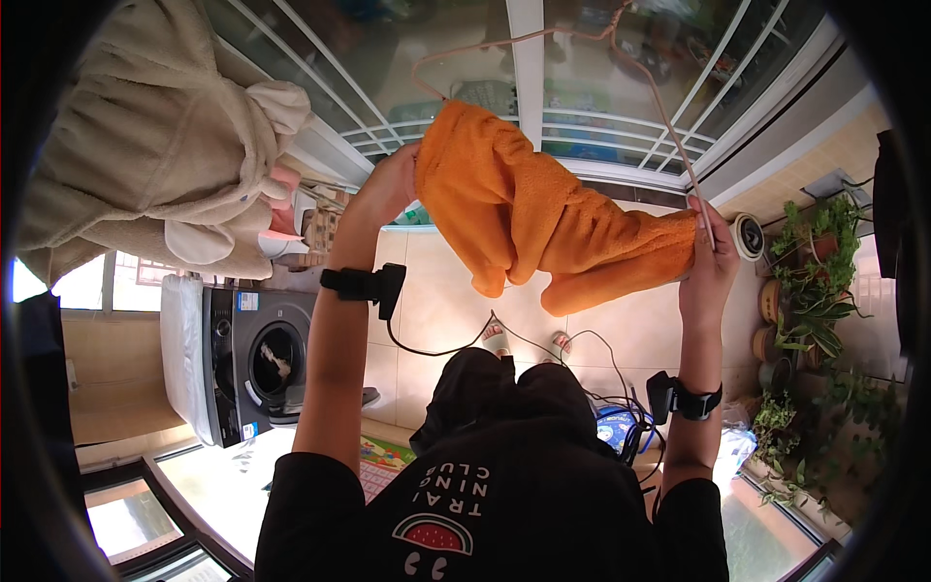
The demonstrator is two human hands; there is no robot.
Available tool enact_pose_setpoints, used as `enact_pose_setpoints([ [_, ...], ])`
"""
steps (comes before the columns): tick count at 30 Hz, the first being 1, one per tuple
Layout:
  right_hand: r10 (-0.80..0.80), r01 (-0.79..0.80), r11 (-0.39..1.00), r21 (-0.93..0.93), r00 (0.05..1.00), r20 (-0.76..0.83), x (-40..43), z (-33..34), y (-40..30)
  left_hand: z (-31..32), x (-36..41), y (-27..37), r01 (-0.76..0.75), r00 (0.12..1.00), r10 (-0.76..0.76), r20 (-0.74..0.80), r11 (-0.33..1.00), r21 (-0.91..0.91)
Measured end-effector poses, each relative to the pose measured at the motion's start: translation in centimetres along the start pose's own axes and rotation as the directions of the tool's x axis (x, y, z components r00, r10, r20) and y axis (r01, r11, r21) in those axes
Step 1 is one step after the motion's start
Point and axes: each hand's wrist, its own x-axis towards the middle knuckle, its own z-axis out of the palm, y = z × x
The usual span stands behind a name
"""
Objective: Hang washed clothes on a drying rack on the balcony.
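An orange fleecy cloth item, possibly a garment, hangs in folds before me on a thin pinkish hanger. Its left end is gripped by my left hand, whose fingers are mostly hidden behind the fabric. On the other side, my right hand pinches the cloth's right end together with the lower corner of the hanger. The hanger's hook end points away from me, near the top of the view. Both arms are stretched out, and the cloth is above the tiled floor.
Glass sliding doors stand ahead. A beige fleece robe hangs at left, above a dark front-loading washing machine. Potted plants line the right side. Cables run from my wrist bands past my legs.
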Motion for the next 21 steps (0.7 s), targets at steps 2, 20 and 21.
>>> enact_pose_setpoints([
  [2, 0.054, -0.052, 0.997, 0.052, 0.998, -0.038, -0.2, -0.2, -0.1, -1.1, -0.1, -1.4, 0.205, 0.969, -0.229, 0.092, 0.955, 0.215],
  [20, 0.084, -0.078, 0.995, -0.058, 0.990, 0.113, -1.3, 0.1, 0.4, 0.9, 0.8, 2.1, -0.264, 0.894, 0.445, 0.051, 0.431, 0.863],
  [21, 0.065, -0.060, 0.997, -0.042, 0.990, 0.126, -1.2, 0.1, 0.3, 1.1, 1.2, 2.4, -0.233, 0.879, 0.476, 0.017, 0.399, 0.887],
])
